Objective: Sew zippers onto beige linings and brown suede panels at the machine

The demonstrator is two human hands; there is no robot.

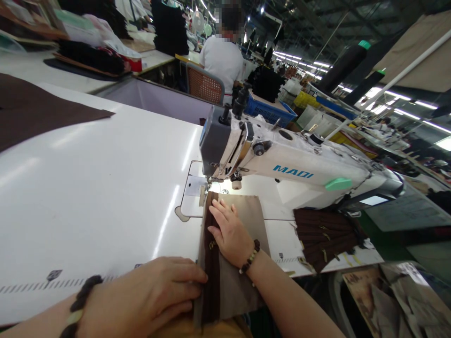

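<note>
Our right hand (230, 230) flat, fingers spread, pressing tan cloth (246, 220) beside brown zipper (211, 263); our left hand (148, 295) flat, pressing zipper edge; nothing gripped. Sewing machine (292, 164) just beyond.

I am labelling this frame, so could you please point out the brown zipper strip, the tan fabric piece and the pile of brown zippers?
Brown zipper strip (212, 267), head view, mid-length.
Tan fabric piece (252, 216), head view, bare upper part.
Pile of brown zippers (322, 234), head view, centre.
</note>
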